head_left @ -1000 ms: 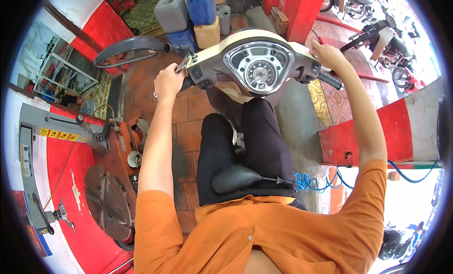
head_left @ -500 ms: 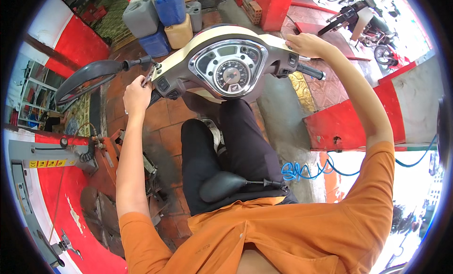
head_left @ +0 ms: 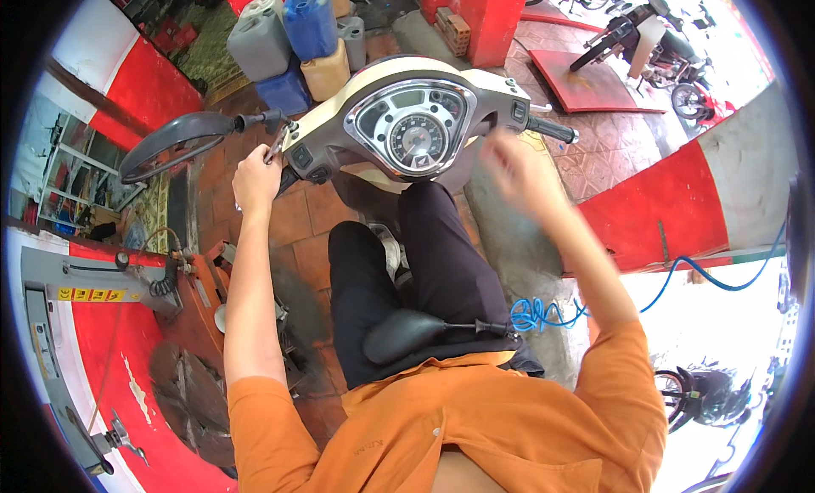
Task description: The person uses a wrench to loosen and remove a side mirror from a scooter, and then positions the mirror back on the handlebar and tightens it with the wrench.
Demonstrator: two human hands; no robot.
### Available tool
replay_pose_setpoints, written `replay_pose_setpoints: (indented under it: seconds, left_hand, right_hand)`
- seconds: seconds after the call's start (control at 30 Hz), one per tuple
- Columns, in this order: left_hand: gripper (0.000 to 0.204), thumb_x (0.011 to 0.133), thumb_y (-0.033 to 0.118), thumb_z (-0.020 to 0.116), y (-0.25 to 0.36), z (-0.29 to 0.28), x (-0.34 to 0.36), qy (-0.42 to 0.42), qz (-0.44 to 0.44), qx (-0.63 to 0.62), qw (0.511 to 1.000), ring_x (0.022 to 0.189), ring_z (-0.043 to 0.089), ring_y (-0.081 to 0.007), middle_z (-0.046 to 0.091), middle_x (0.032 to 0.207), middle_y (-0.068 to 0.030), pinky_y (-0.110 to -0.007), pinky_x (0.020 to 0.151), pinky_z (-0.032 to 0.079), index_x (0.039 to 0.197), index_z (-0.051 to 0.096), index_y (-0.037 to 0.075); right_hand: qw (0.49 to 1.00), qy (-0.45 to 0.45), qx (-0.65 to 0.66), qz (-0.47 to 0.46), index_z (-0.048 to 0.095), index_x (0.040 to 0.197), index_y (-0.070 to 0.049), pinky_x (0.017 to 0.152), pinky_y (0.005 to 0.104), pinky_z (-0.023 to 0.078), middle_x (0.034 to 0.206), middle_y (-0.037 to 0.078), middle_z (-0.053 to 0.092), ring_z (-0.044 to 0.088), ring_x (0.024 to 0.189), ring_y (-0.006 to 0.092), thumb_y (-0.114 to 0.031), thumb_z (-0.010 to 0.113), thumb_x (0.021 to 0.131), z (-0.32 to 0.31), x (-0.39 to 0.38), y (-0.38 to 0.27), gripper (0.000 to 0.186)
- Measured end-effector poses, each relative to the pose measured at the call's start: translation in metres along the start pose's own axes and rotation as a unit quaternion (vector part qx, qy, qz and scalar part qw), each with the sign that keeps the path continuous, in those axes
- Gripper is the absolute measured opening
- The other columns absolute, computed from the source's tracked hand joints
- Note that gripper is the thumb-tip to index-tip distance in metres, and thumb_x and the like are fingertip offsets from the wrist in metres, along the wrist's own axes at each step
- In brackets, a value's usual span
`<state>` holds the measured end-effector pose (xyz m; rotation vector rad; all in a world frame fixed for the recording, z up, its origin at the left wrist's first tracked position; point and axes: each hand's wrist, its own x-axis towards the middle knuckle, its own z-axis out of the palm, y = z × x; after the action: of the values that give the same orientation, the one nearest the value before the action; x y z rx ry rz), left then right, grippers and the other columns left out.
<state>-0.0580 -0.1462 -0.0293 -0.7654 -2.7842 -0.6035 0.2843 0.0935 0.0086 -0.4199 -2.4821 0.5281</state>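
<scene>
Terracotta-tiled floor (head_left: pixel 307 208): blue jerrycan (head_left: pixel 284 92), yellow jerrycan (head_left: pixel 327 73) standing side by side. Black-trousered lap (head_left: pixel 365 293): black mirror (head_left: pixel 403 337) lying across.

Left arm (head_left: pixel 255 298) stretched forward, left grip (head_left: pixel 257 180) with fingers curled, right forearm (head_left: pixel 586 247) angled inward, right grip (head_left: pixel 519 174) blurred

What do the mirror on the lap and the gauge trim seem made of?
Mirror: probably satin black plastic, from its smooth, soft sheen. Gauge trim: glossy chrome-like finish, judging by its silvery reflections; plastic or metal beneath, I can't tell.
</scene>
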Motion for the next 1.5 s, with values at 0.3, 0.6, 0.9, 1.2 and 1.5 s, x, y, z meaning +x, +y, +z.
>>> replay_pose_setpoints:
  seconds: [0.3,0.6,0.9,1.2,1.5]
  left_hand:
    - [0.023,0.087,0.032,0.060,0.003,-0.001,-0.003,0.000,0.012,-0.007,1.000,0.084,0.064,-0.0414,0.068,0.084,-0.0182,-0.048,0.071,0.050,0.090,0.067,0.011]
    - [0.023,0.087,0.032,0.059,0.004,0.000,0.000,-0.009,0.020,-0.017,1.000,0.085,0.063,-0.0419,0.068,0.085,-0.0182,-0.048,0.071,0.049,0.091,0.067,0.011]
    - [0.023,0.087,0.034,0.058,0.004,-0.003,-0.002,-0.030,0.007,-0.016,0.999,0.088,0.064,-0.0422,0.068,0.087,-0.0184,-0.049,0.073,0.050,0.093,0.068,0.013]
    - [0.026,0.085,0.037,0.060,-0.004,0.001,0.003,-0.016,0.002,-0.007,1.000,0.085,0.065,-0.0428,0.069,0.084,-0.0206,-0.051,0.074,0.051,0.092,0.070,0.014]
    - [0.026,0.085,0.037,0.060,0.003,-0.002,0.001,-0.032,-0.014,0.003,0.999,0.088,0.065,-0.0420,0.069,0.088,-0.0202,-0.051,0.076,0.051,0.093,0.071,0.015]
  right_hand:
    - [0.970,-0.227,-0.043,-0.077,0.056,0.128,-0.010,0.092,0.0354,0.038,0.100,0.005,0.059,0.055,0.097,0.0212,-0.038,0.071,0.081,0.056,-0.186,-0.116,0.057]
    - [0.954,-0.283,-0.097,-0.024,0.055,0.131,-0.004,0.078,0.0316,0.041,0.088,0.001,0.060,0.057,0.085,0.0163,-0.007,0.058,0.078,0.050,-0.191,-0.091,0.053]
    - [0.973,-0.111,-0.075,0.187,0.046,0.138,-0.015,0.063,0.0410,0.052,0.089,0.010,0.061,0.064,0.073,0.0315,-0.012,0.073,0.075,0.029,-0.182,-0.070,0.068]
    - [0.779,0.274,0.432,0.362,0.059,0.098,-0.004,0.046,0.0205,0.030,0.068,-0.006,0.046,0.039,0.051,0.0028,-0.007,0.068,0.091,0.022,-0.119,-0.031,0.012]
    - [0.797,0.201,0.438,0.365,0.053,0.097,-0.008,0.075,0.0255,0.043,0.078,0.000,0.052,0.053,0.077,0.0110,-0.019,0.058,0.099,0.053,-0.133,-0.007,0.012]
